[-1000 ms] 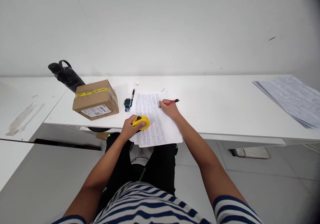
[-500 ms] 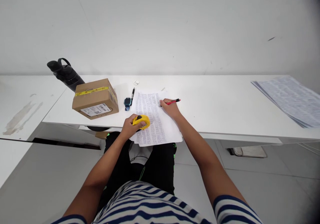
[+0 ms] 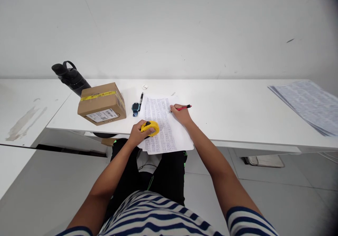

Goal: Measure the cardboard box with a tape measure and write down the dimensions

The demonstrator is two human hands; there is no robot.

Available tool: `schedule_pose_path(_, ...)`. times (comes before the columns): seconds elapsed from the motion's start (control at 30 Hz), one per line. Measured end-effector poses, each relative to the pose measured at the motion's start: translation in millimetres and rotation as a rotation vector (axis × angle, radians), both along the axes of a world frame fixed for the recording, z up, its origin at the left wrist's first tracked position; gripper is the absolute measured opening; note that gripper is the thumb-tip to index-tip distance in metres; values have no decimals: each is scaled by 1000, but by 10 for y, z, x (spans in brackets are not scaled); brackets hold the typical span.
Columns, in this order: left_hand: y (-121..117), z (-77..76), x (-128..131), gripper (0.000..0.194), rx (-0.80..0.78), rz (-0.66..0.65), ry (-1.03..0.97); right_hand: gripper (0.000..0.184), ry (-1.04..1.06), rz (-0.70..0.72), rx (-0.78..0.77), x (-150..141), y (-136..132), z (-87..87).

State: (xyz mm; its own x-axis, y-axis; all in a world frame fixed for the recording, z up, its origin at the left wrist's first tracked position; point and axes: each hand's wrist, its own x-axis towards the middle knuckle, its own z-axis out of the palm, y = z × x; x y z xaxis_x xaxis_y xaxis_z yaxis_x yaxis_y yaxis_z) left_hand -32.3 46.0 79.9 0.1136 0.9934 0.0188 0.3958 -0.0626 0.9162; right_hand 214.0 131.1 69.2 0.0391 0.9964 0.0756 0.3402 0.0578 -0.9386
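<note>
My left hand (image 3: 138,133) is closed round a yellow tape measure (image 3: 154,126) with a black button, over the lower left part of a written sheet. My right hand (image 3: 181,114) grips a red pen (image 3: 184,107) with a black end, its writing end low at the right side of the text. The paper sheets (image 3: 165,137) lie in a small stack, covered in columns of dense handwriting, and their near edge hangs past the table's front edge. My right wrist rests near the right edge of the sheets.
Left of the paper are a smartwatch (image 3: 135,107), a black pen (image 3: 142,97) and a taped cardboard box (image 3: 97,106). Behind the box leans a black bottle (image 3: 72,78). More written sheets (image 3: 308,104) lie at the far right of the white table (image 3: 232,113). A wall rises behind.
The whole view has shifted slightly, so everything sits a little further right. Both hands keep their holds on the tape measure and the red pen.
</note>
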Motion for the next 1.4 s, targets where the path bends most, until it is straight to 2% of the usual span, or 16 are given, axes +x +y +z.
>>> schedule_pose_path(1.23, -18, -6, -22, 41, -11, -13, -16, 33, 34, -72, -13, 8, 1, -7)
schedule_pose_path(1.33, -19, -22, -24, 41, -2, -9, -29, 36, 5, -91, 26, -4, -27, -12)
schedule_pose_path(1.4, -26, -40, -11, 42, -8, -14, -49, 37, -90, -155, 121, -3, -21, -22)
